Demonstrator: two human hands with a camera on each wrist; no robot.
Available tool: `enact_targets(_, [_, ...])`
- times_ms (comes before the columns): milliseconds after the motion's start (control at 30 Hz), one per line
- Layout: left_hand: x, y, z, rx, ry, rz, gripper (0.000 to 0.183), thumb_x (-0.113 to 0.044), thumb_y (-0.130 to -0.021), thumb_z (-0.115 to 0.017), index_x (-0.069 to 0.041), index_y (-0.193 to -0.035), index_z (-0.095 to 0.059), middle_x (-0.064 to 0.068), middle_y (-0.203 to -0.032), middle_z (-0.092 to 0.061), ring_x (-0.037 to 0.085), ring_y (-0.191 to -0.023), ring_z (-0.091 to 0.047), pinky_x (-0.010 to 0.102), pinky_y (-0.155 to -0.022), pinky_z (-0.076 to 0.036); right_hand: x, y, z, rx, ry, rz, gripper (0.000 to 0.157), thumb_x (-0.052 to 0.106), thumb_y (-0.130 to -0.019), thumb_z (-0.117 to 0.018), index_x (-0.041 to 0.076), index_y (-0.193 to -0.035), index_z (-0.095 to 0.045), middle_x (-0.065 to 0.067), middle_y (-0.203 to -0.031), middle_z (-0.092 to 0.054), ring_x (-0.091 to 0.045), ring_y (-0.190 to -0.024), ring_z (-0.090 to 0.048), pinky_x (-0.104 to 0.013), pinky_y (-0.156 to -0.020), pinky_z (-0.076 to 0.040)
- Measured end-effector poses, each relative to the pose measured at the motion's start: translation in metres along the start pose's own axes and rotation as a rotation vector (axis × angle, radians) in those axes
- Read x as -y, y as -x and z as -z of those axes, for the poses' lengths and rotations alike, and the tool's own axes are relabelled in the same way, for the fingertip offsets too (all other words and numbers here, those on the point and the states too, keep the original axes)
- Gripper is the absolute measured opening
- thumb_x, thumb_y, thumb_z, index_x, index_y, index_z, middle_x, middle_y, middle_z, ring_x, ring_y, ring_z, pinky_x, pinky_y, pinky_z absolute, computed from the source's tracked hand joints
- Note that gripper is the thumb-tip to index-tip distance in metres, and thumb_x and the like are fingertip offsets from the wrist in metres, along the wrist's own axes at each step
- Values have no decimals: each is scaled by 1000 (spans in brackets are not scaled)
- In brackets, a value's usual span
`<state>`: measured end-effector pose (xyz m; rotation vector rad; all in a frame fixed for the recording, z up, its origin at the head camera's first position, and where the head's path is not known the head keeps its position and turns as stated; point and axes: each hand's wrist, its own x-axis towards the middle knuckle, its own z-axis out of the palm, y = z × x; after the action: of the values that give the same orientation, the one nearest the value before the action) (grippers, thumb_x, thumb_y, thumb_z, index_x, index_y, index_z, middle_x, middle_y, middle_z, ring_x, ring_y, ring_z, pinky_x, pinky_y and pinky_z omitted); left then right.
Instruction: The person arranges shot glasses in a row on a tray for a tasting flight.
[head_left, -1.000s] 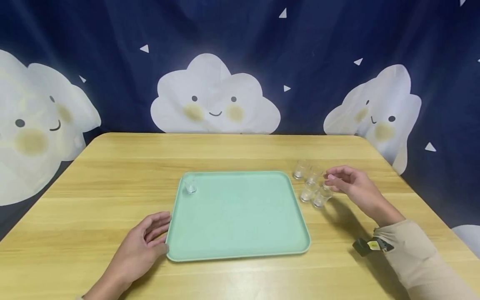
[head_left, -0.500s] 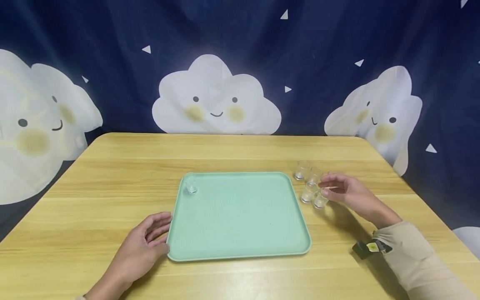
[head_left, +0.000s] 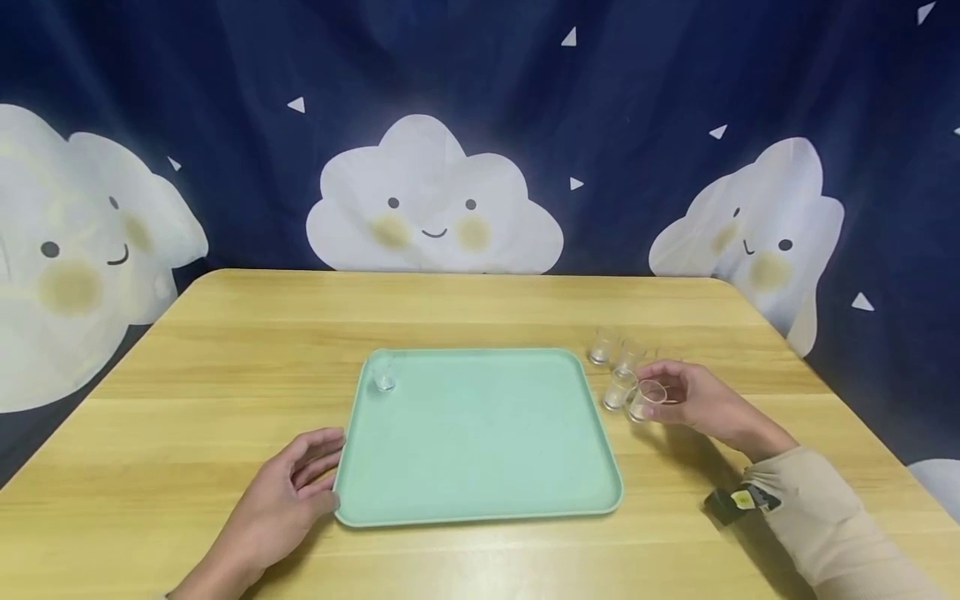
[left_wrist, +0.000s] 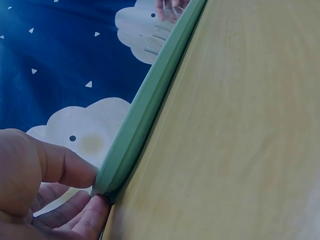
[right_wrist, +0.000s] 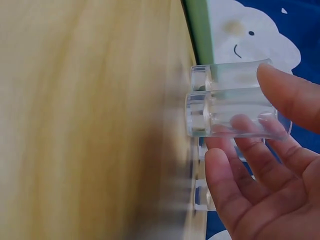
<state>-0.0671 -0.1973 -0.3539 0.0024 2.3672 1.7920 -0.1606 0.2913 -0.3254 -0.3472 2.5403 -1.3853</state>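
My left hand (head_left: 281, 492) lies at the near left corner of a mint-green tray (head_left: 480, 433); its thumb and fingertips touch the rim, as the left wrist view also shows. At the right, my right hand (head_left: 701, 404) holds a small clear shot glass (head_left: 645, 404), its thumb on the near side and fingers (right_wrist: 240, 165) curled behind, seen through the glass. This glass stands at the front right of a cluster. Beside it is a second shot glass (head_left: 619, 390). Another one (head_left: 384, 372) stands in the tray's far left corner.
More clear glasses stand behind, including one at the back left (head_left: 601, 348) and one beside it (head_left: 628, 358). All are just right of the tray on a wooden table (head_left: 480, 308). A dark blue cloud-print curtain (head_left: 480, 67) hangs beyond the far edge.
My right hand has moved down and slightly left from above the cluster, and its thumb and fingers have closed around the front right shot glass. My left hand stays at the tray.
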Motion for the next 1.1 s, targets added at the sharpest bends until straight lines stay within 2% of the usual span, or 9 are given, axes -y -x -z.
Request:
enact_targets(133, [-2,-2,0,6,6,-11,63,11,-82,-57,2,-141,-37,19,-146,-39,32,-132,-42,21,-99,-46,-1,0,1,-5,7,0,51,4,-84,-73,-11,-126,-50,-19,-115,-57,-14,-101,-57,-21,-81,-56])
enact_targets(333, [-2,-2,-1,15,13,0,64,11,-82,-57,1,-142,-37,19,-146,-38,32,-132,-42,21,-100,-46,0,3,3,-25,80,15,46,8,-85,-73,-9,-122,-54,-17,-113,-60,-20,-103,-59,-20,-82,-55])
enact_targets(500, [-2,-1,-2,20,12,-1,65,11,-82,-57,3,-143,-35,20,-146,-38,33,-132,-42,23,-100,-46,1,5,6,-24,100,13,43,11,-85,-74,-7,-120,-56,-16,-113,-60,-23,-103,-59,-21,-82,-55])
enact_targets(833, [-2,-3,-1,17,3,1,64,10,-83,-58,3,-142,-35,20,-146,-38,34,-133,-42,21,-100,-46,5,10,11,-10,83,27,44,10,-86,-73,-8,-121,-54,-20,-118,-58,-16,-101,-60,-24,-81,-57])
enact_targets(1100, [-1,-2,0,6,-7,15,65,8,-82,-59,2,-143,-35,19,-146,-38,33,-132,-42,21,-99,-46,15,12,15,-4,99,42,41,11,-86,-72,-7,-118,-55,-18,-113,-61,-12,-97,-62,-24,-79,-57])
